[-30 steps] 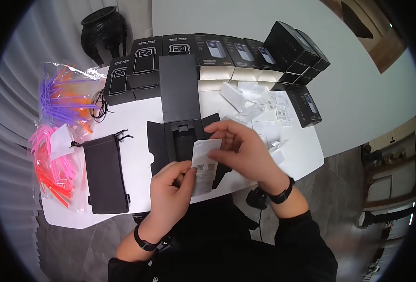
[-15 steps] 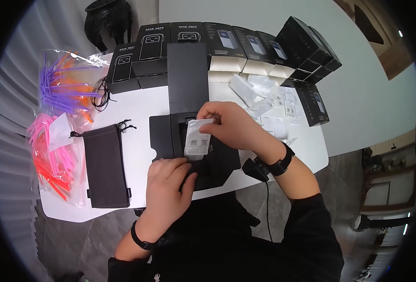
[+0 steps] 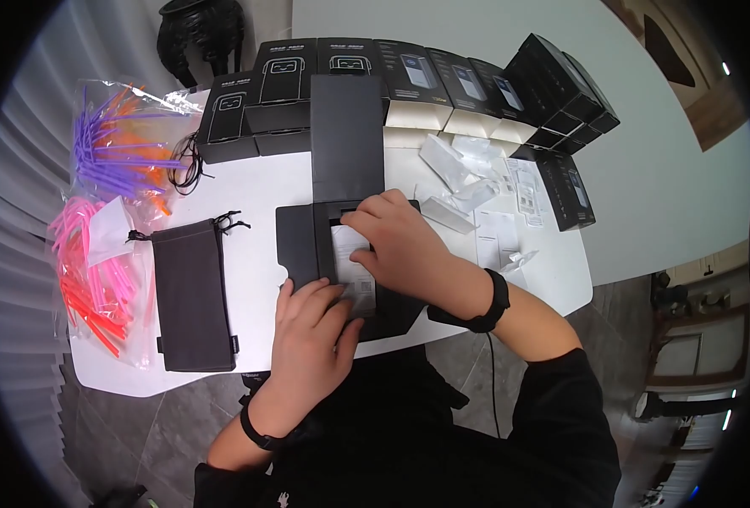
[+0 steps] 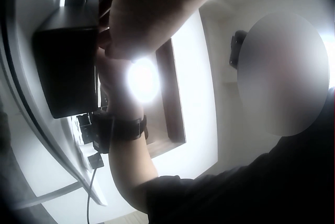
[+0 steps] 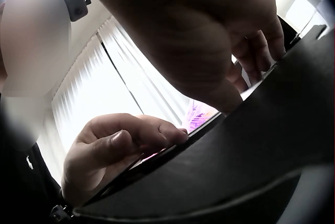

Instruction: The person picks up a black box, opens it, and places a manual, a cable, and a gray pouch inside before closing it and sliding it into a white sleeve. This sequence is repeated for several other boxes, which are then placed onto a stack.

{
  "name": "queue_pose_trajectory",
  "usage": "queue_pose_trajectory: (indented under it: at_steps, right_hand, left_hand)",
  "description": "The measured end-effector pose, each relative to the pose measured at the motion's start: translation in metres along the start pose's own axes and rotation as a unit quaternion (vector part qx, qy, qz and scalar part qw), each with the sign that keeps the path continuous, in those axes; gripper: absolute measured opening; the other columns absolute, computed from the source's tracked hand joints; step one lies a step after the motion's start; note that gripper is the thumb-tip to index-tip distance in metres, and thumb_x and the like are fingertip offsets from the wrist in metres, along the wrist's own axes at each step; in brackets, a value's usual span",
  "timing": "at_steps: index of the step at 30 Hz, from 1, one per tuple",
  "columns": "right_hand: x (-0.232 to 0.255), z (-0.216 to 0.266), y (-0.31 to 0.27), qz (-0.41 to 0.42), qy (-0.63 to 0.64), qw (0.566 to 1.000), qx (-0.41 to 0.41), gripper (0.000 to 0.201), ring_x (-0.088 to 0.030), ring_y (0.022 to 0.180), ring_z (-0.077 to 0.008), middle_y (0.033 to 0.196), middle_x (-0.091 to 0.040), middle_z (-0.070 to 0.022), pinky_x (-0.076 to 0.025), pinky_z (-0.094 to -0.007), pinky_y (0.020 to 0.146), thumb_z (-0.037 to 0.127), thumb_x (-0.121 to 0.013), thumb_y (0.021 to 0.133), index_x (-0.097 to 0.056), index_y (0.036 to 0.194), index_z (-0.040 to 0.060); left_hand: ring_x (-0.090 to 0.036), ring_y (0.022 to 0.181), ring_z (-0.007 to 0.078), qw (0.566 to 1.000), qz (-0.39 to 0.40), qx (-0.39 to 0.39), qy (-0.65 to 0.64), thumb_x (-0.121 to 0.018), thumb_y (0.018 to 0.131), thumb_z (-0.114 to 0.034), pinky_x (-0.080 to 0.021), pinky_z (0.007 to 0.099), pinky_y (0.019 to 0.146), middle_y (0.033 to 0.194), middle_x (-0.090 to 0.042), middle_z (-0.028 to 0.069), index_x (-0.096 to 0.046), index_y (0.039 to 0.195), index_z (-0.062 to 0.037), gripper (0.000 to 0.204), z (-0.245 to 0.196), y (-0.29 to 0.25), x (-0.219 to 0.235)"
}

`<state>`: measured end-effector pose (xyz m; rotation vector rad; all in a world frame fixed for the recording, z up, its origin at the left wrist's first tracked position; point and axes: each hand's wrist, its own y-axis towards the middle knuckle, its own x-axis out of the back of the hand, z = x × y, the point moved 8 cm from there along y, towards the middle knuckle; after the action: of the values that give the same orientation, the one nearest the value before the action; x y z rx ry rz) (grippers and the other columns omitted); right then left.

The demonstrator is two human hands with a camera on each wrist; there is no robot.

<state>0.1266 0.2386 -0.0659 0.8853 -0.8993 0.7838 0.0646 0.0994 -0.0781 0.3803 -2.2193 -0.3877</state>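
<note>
An unfolded black box (image 3: 297, 245) lies near the table's front edge, its long lid flap (image 3: 347, 140) stretched out toward the back. Inside its inner compartment rests a white printed leaflet (image 3: 354, 267). My right hand (image 3: 400, 245) is over the upper part of the leaflet, fingertips at the compartment's top end and thumb on the paper. With fingers spread, my left hand (image 3: 311, 334) rests on the box's near left edge beside the leaflet's lower end. In the right wrist view, the right hand's fingers (image 5: 256, 51) reach down past the box wall (image 5: 251, 145).
Black product boxes (image 3: 282, 72) line the table's back. A black drawstring pouch (image 3: 193, 296) and bags of purple (image 3: 108, 161) and pink sticks (image 3: 79, 245) lie left. Clear wrappers (image 3: 464, 173) and paper sheets (image 3: 498, 237) lie right.
The leaflet has gone from between both hands down into the box compartment. My left hand has let go of it and moved to the box edge; the right hand has lowered with it.
</note>
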Motion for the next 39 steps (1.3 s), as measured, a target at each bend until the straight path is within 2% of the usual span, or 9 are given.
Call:
queue_pose_trajectory:
  at_steps: [6, 13, 14, 17, 20, 23, 27, 33, 39]
  right_hand:
    - [0.036, 0.003, -0.018, -0.065, 0.04, 0.996, -0.04, 0.041, -0.056, 0.108, -0.0341, 0.11, -0.063, -0.0126, -0.047, -0.0405, 0.094, 0.002, -0.079, 0.073, -0.066, 0.112, 0.0044]
    - [0.05, 0.007, -0.044, -0.067, 0.079, 0.992, -0.077, 0.034, -0.056, 0.115, -0.0375, 0.117, -0.062, -0.0157, -0.047, -0.043, 0.099, 0.004, -0.077, 0.078, -0.065, 0.109, 0.0026]
    - [0.056, 0.013, -0.041, -0.065, 0.077, 0.993, -0.067, 0.034, -0.056, 0.116, -0.0376, 0.118, -0.062, -0.0159, -0.047, -0.0433, 0.099, 0.004, -0.077, 0.078, -0.065, 0.11, 0.0026]
    - [0.081, 0.037, -0.024, -0.061, 0.08, 0.995, -0.02, 0.034, -0.058, 0.114, -0.0373, 0.115, -0.064, -0.016, -0.049, -0.0434, 0.097, 0.004, -0.077, 0.078, -0.065, 0.11, 0.0026]
    - [0.093, 0.063, 0.001, -0.059, 0.134, 0.988, 0.043, 0.032, -0.062, 0.11, -0.0358, 0.11, -0.067, -0.0156, -0.052, -0.0423, 0.093, 0.002, -0.076, 0.078, -0.066, 0.109, 0.0022]
    - [0.083, 0.092, 0.047, -0.018, 0.202, 0.971, 0.129, 0.029, -0.065, 0.109, -0.0348, 0.11, -0.069, -0.0158, -0.053, -0.041, 0.09, 0.003, -0.073, 0.081, -0.067, 0.109, 0.0012]
    - [0.035, 0.124, 0.09, 0.098, 0.206, 0.955, 0.187, 0.026, -0.064, 0.102, -0.0368, 0.107, -0.069, -0.0177, -0.052, -0.0427, 0.091, 0.013, -0.069, 0.087, -0.067, 0.109, 0.0]
    - [-0.05, 0.129, 0.099, 0.272, 0.093, 0.95, 0.125, 0.032, -0.061, 0.11, -0.0349, 0.111, -0.065, -0.0147, -0.05, -0.0432, 0.095, 0.015, -0.07, 0.087, -0.065, 0.116, 0.0013]
    - [-0.044, 0.111, 0.093, 0.262, 0.113, 0.952, 0.107, 0.033, -0.06, 0.114, -0.0354, 0.116, -0.064, -0.016, -0.049, -0.0424, 0.098, 0.014, -0.069, 0.088, -0.064, 0.118, 0.0017]
  left_hand:
    - [-0.06, 0.119, 0.035, 0.999, -0.018, 0.008, -0.031, -0.074, 0.079, -0.003, -0.035, 0.0554, 0.112, 0.116, -0.066, 0.0138, -0.069, 0.102, -0.0016, 0.024, 0.004, -0.002, 0.012]
    - [-0.062, 0.116, 0.0355, 0.984, -0.173, 0.018, -0.033, -0.071, 0.081, -0.002, -0.037, 0.0538, 0.11, 0.12, -0.065, 0.0173, -0.07, 0.103, 0.001, 0.022, 0.02, -0.021, 0.05]
    - [-0.065, 0.11, 0.0353, 0.982, -0.187, 0.012, -0.006, -0.071, 0.081, -0.001, -0.044, 0.05, 0.104, 0.114, -0.068, 0.0181, -0.07, 0.101, 0.0017, 0.02, 0.016, -0.021, 0.061]
    - [-0.069, 0.096, 0.0343, 0.976, -0.205, 0.064, -0.025, -0.069, 0.083, -0.002, -0.052, 0.0419, 0.09, 0.1, -0.071, 0.0171, -0.07, 0.097, 0.0013, 0.014, 0.032, -0.016, 0.099]
    - [-0.068, 0.084, 0.0351, 0.988, -0.07, 0.131, 0.026, -0.067, 0.086, -0.004, -0.054, 0.0379, 0.075, 0.088, -0.069, 0.0171, -0.069, 0.093, 0.0008, 0.009, 0.05, 0.007, 0.129]
    - [-0.068, 0.089, 0.0371, 0.956, 0.035, 0.19, 0.223, -0.068, 0.087, -0.009, -0.053, 0.0419, 0.076, 0.096, -0.071, 0.0168, -0.071, 0.096, -0.0008, 0.013, 0.086, 0.022, 0.143]
    - [-0.068, 0.091, 0.0391, 0.929, 0.075, 0.172, 0.319, -0.067, 0.085, -0.01, -0.054, 0.0467, 0.078, 0.102, -0.068, 0.0172, -0.07, 0.096, -0.0023, 0.014, 0.143, 0.043, 0.138]
    - [-0.07, 0.087, 0.0382, 0.904, 0.109, 0.153, 0.383, -0.061, 0.083, -0.003, -0.057, 0.0475, 0.075, 0.097, -0.067, 0.0167, -0.07, 0.091, -0.0021, 0.012, 0.184, 0.049, 0.118]
    - [-0.07, 0.085, 0.0378, 0.908, 0.075, 0.148, 0.384, -0.058, 0.083, -0.003, -0.056, 0.0481, 0.075, 0.094, -0.066, 0.0169, -0.07, 0.09, -0.0025, 0.015, 0.197, 0.048, 0.119]
